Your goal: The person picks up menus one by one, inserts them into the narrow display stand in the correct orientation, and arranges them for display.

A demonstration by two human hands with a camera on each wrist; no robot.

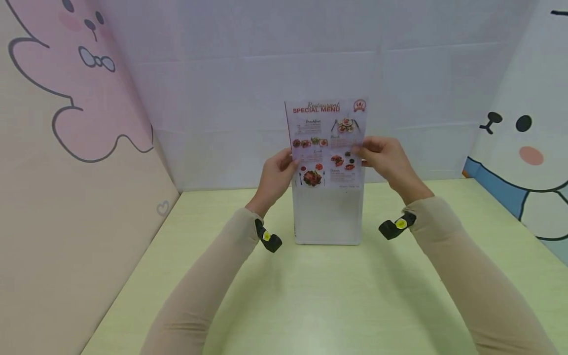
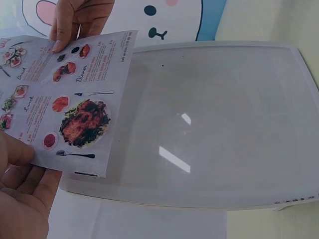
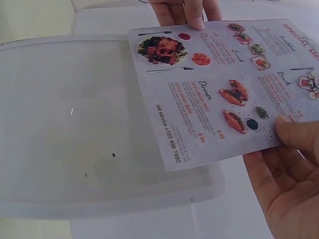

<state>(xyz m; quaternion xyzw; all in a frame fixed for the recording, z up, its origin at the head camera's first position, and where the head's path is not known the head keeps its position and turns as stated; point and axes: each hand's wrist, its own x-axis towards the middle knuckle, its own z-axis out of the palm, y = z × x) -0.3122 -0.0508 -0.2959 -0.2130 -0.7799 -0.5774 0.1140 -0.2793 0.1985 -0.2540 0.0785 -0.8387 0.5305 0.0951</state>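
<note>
While both thumbs press on its printed face and the other fingers bend behind it, the left hand [image 1: 274, 181] and the right hand [image 1: 388, 160] pinch the menu sheet [image 1: 327, 150] at its two side edges, so the paper spans the space between them. Directly below the fingers, a whitish panel [image 1: 328, 217] with rounded corners stands on the table [image 1: 310, 301], its upper part behind the sheet; whether paper and panel touch along their whole overlap I cannot tell. Its glossy face carries bright reflections and a few small dark specks. Nearer the wearer than the fingers, the pale yellow-green tabletop spreads out smooth, with soft shadows beside the beige sleeves [image 1: 199, 281]. Beyond the fingertips rises a white backdrop [image 1: 239, 108] with a faint lilac cast and straight fold creases. Well off to the left of the left fingers, a beige side wall [image 1: 57, 222] bears a pink cartoon animal [image 1: 62, 59] with a bow tie; well to the right of the right fingers, a white cartoon animal [image 1: 506, 148] has a pink cheek.
</note>
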